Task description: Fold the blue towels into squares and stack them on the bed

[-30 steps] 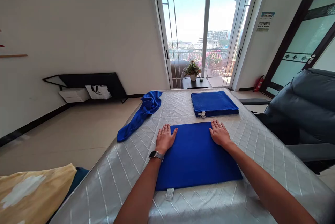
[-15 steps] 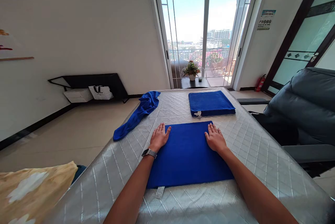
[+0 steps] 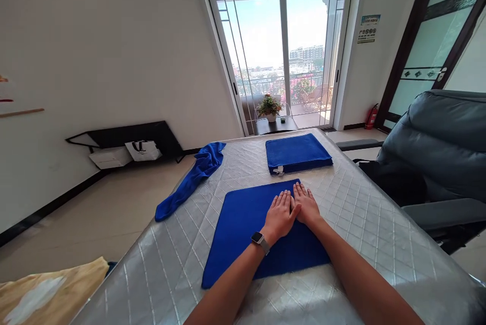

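Note:
A blue towel (image 3: 243, 229) lies spread flat on the silver quilted cover (image 3: 182, 254) in front of me. My left hand (image 3: 281, 215) rests palm down on the towel's right half, fingers stretched out, a watch on its wrist. Right beside it, my right hand (image 3: 306, 205) lies flat near the towel's far right corner, its fingers straight. The two hands touch or nearly touch at the thumbs. Beyond them sits a neat stack of folded blue towels (image 3: 298, 152) with a white tag at its near left corner. Another blue towel (image 3: 193, 178) lies crumpled along the left edge.
A dark armchair (image 3: 448, 143) stands close on the right. On the left floor are a black rack (image 3: 132, 135) with a white bag (image 3: 143, 151), and a yellow patterned cloth (image 3: 56, 289) nearer me. Past the far edge stands a potted plant (image 3: 270, 106) before the glass door.
My left hand has slid right across the towel, from its left edge to beside my right hand. The right hand stays near the right edge. The view has tilted slightly.

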Tool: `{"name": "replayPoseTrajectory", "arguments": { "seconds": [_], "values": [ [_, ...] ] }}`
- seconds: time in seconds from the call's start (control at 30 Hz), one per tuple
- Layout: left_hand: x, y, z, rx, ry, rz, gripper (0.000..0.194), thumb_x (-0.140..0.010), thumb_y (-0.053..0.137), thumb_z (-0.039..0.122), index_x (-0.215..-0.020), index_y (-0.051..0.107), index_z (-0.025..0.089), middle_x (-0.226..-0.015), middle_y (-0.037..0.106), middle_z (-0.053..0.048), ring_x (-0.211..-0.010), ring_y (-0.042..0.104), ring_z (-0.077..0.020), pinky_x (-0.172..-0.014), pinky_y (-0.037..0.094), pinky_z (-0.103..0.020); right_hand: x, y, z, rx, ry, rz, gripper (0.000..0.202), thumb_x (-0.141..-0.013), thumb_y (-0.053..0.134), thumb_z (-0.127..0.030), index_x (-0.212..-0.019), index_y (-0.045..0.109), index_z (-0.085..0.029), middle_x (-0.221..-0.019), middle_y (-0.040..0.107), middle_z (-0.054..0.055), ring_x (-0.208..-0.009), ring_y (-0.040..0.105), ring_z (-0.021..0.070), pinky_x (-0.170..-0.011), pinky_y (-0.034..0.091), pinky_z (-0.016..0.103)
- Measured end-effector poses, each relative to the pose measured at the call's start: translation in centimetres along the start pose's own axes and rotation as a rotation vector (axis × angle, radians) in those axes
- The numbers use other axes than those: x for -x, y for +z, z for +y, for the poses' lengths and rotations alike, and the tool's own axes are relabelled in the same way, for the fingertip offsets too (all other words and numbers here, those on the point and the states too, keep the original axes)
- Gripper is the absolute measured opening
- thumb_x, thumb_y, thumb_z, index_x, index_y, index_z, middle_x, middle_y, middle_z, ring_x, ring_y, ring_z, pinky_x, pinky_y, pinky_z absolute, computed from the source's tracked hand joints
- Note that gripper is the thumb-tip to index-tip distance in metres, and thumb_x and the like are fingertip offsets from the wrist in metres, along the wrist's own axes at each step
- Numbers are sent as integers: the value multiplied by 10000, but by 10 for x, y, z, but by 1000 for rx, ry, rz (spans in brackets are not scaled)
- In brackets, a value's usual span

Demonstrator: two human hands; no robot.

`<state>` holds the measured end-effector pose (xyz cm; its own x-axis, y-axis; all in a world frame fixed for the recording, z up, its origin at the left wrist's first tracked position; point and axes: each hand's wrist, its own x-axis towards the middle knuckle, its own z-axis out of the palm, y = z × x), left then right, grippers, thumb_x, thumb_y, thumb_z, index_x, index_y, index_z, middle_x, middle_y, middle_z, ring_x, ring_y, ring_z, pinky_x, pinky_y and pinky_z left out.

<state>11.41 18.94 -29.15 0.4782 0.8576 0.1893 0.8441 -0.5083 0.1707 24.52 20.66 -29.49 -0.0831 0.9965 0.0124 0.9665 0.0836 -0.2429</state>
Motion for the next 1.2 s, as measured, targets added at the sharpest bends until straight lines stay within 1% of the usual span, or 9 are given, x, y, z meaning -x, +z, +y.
{"name": "replayPoseTrajectory", "arguments": {
  "seconds": [0.1,0.23,0.33,0.43,0.5,0.67,0.83,1.03,1.2],
  "values": [
    [15,-4,-34,-63,-41,-12,701,-1051,180,563,-1564,369,125,-1630,358,-143,-1537,269,-243,-1260,253,-470,-1,-2,-3,-39,27,13,666,-1044,195,-391,-1615,204,-48,-1691,146,123,-1569,79,219,-1256,53,423],
    [53,-19,-107,-118,-169,-13,693,-1047,209,573,-1577,345,147,-1636,342,-145,-1533,276,-244,-1254,255,-483,-2,-3,-4,-59,50,-7,675,-1041,178,-402,-1617,190,-51,-1695,130,98,-1569,77,213,-1258,48,424],
    [84,-30,-156,-126,-315,-11,741,-1040,189,591,-1579,324,101,-1642,316,-168,-1536,264,-255,-1255,246,-483,-3,-1,-2,-50,42,0,680,-1040,175,-408,-1615,192,-46,-1695,132,98,-1568,89,216,-1258,57,425],
    [103,-34,-182,-109,-398,16,784,-1034,147,609,-1579,306,69,-1649,294,-175,-1539,257,-252,-1259,233,-464,-2,2,-1,-20,41,12,674,-1041,171,-400,-1614,199,-47,-1694,146,97,-1567,93,215,-1258,61,427],
    [107,-34,-186,-90,-411,28,791,-1032,141,619,-1577,313,73,-1645,300,-177,-1534,272,-256,-1257,234,-461,-2,3,-1,-1,44,16,669,-1040,172,-392,-1614,206,-49,-1692,161,96,-1566,102,213,-1258,69,427],
    [104,-34,-180,-52,-428,35,844,-1019,145,651,-1566,325,35,-1638,300,-207,-1529,288,-280,-1257,231,-463,2,-3,-5,58,39,52,650,-1040,165,-357,-1614,213,-56,-1691,169,89,-1566,99,206,-1258,79,417],
    [105,-37,-180,-48,-404,38,850,-1016,159,658,-1567,322,32,-1637,308,-207,-1528,290,-279,-1258,238,-457,24,-13,-9,110,13,38,647,-1039,177,-350,-1612,216,-50,-1691,162,93,-1568,85,207,-1262,54,429],
    [104,-36,-180,-72,-399,12,876,-1010,139,668,-1567,311,14,-1644,282,-206,-1530,286,-283,-1261,232,-459,64,-2,-10,52,7,-52,678,-1046,171,-444,-1628,178,-96,-1696,111,67,-1568,82,203,-1262,92,419],
    [104,-47,-170,-142,-409,50,852,-1017,159,648,-1565,320,16,-1632,322,-205,-1524,301,-286,-1258,246,-459,72,3,-12,59,12,-41,674,-1049,168,-437,-1626,171,-88,-1694,107,64,-1569,75,198,-1266,70,422]
  ]
}}
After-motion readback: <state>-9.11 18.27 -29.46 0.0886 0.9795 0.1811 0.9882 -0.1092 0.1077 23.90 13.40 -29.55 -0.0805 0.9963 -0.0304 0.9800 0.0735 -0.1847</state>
